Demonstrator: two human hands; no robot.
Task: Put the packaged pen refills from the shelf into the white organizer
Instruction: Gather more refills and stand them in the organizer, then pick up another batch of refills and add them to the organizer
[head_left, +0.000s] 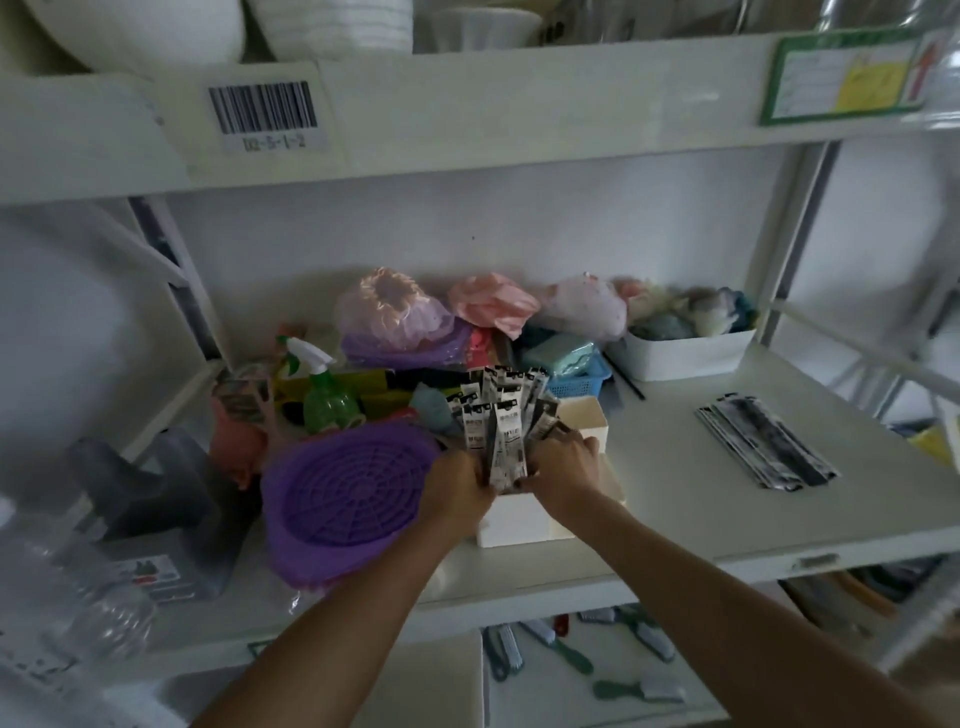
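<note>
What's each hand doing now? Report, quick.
Left hand: closed on the refill packs standing in the white organizer.
Right hand: closed on the same packs.

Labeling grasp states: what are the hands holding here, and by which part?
Both the left hand and right hand grip the bundle of packaged pen refills at its lower end, over the white organizer.

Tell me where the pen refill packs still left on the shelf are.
In the head view, the loose pile of refill packs lies flat on the shelf's right side, right of the white organizer and in front of the white bin.
</note>
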